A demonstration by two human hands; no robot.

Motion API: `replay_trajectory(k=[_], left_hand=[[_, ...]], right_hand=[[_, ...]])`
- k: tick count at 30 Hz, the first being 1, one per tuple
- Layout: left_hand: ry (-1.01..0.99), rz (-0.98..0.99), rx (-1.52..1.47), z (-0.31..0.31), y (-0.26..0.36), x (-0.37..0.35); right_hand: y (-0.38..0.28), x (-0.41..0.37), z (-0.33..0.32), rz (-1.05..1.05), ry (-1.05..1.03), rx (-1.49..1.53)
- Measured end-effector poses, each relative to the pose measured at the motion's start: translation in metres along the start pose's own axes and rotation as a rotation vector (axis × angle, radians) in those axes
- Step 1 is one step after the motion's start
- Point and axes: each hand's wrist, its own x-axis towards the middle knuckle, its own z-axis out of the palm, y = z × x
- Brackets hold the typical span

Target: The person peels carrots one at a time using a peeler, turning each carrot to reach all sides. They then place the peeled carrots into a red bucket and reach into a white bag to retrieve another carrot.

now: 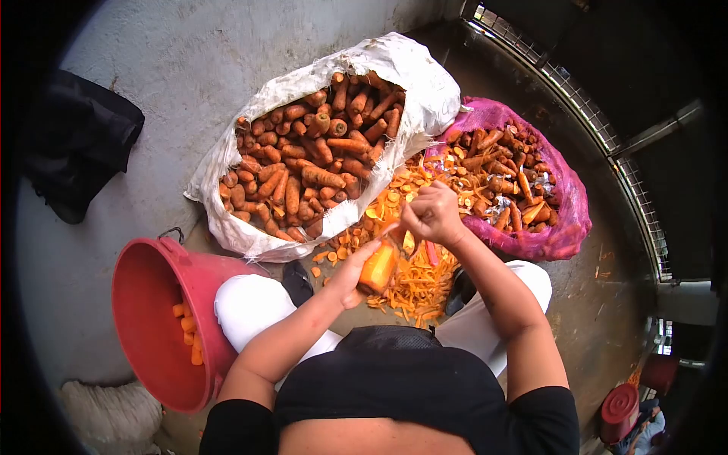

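Note:
A thick, partly peeled carrot (378, 268) is gripped in my left hand (350, 277), above the pile between my knees. Its upper side is bright orange, and darker skin shows at the lower end. My right hand (434, 214) is closed just above and right of the carrot, around a thin, blurred tool (390, 228) that looks like a peeler. The fingers hide most of that tool. Beneath both hands lie carrot peelings (417, 292) and cut carrot ends (345, 244). A flat red object (432, 254) shows among the peelings.
Ahead stands a white sack (428, 83) full of unpeeled carrots (322, 176). Beside it on the right, a pink mesh sack (570, 201) holds carrot scraps. A red bucket (133, 303) with several peeled carrots (189, 326) is at my left knee. Black cloth (83, 136) hangs at left.

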Motion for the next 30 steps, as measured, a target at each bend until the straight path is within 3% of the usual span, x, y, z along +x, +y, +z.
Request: replay_trajectory(k=[3,6,9,10,11,13,14,15,18,21,25,30], left_hand=[[-0.060,-0.073,0.010,-0.009,0.003,0.001],[0.050,0.009,0.003,-0.005,0.003,0.000],[-0.127,-0.048,0.035,-0.009,0.015,-0.005],[-0.125,-0.042,0.064,-0.011,0.016,-0.005],[-0.150,-0.036,0.041,-0.009,0.017,-0.005],[-0.196,-0.039,0.002,-0.007,0.019,-0.007],[-0.187,-0.007,-0.009,-0.006,0.019,-0.006],[-0.178,0.028,-0.024,-0.006,0.020,-0.003],[-0.098,0.066,-0.066,-0.007,0.017,0.005],[-0.052,0.049,-0.121,-0.015,0.010,0.015],[0.081,-0.001,-0.167,-0.016,0.002,0.024],[0.079,0.012,-0.220,-0.013,-0.001,0.023]], right_hand=[[0.004,-0.001,0.002,-0.018,0.034,-0.006],[0.003,0.000,0.001,-0.031,0.023,-0.019],[0.030,-0.006,0.010,0.121,0.063,-0.132],[0.042,-0.002,0.002,0.155,0.057,-0.323],[0.050,-0.003,-0.006,0.333,0.038,-0.357],[0.049,0.001,-0.011,0.348,0.225,-0.241],[0.046,0.000,-0.012,0.350,0.208,-0.223],[0.036,0.002,-0.016,0.438,0.046,-0.188],[0.016,-0.001,-0.008,0.174,0.070,-0.093],[-0.004,0.000,-0.004,0.090,0.111,-0.023],[-0.030,0.001,-0.004,0.015,0.001,0.053],[-0.035,-0.006,0.003,-0.025,-0.098,0.029]])
